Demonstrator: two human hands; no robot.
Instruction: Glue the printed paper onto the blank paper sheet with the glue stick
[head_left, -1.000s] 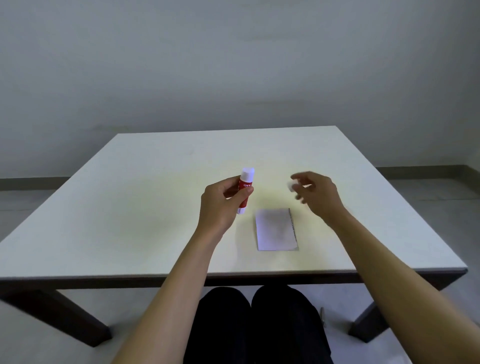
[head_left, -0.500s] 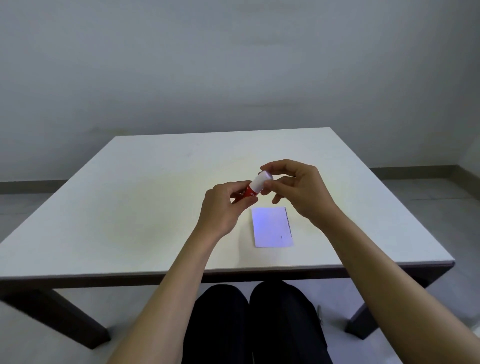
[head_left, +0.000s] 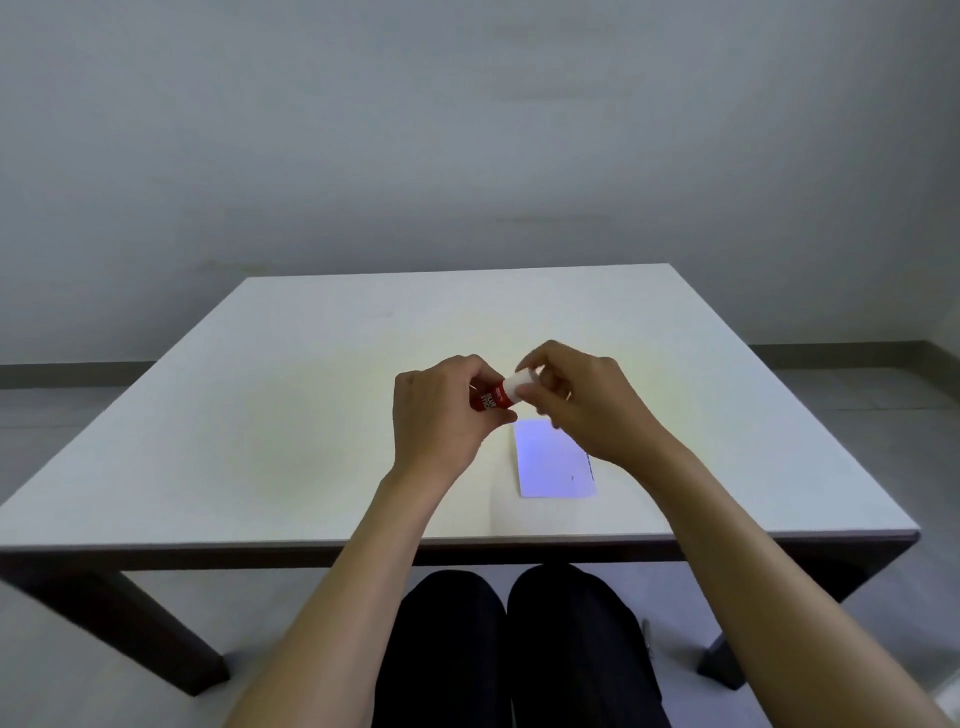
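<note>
Left grip: left hand (head_left: 436, 415) clenched round red body of glue stick (head_left: 496, 397), held tilted above the surface (head_left: 260, 441).
Right grip: right hand (head_left: 582, 410) pinched the stick's white cap (head_left: 522, 384), at 3 o'clock of the left.
Paper sheet (head_left: 553, 462): flat on surface, at 6 o'clock of the hands, partly under right wrist.

Both bare forearms reach forward from the bottom of the view and meet near the middle. The left hand (head_left: 439, 415) is curled into a loose fist, back of the hand toward the camera, thumb and fingers closed around the glue stick (head_left: 500, 396). The right hand (head_left: 582, 408) faces it, wrist bent inward, its fingertips (head_left: 530, 366) pinching the stick's white end. The knuckles of the two hands nearly touch.
</note>
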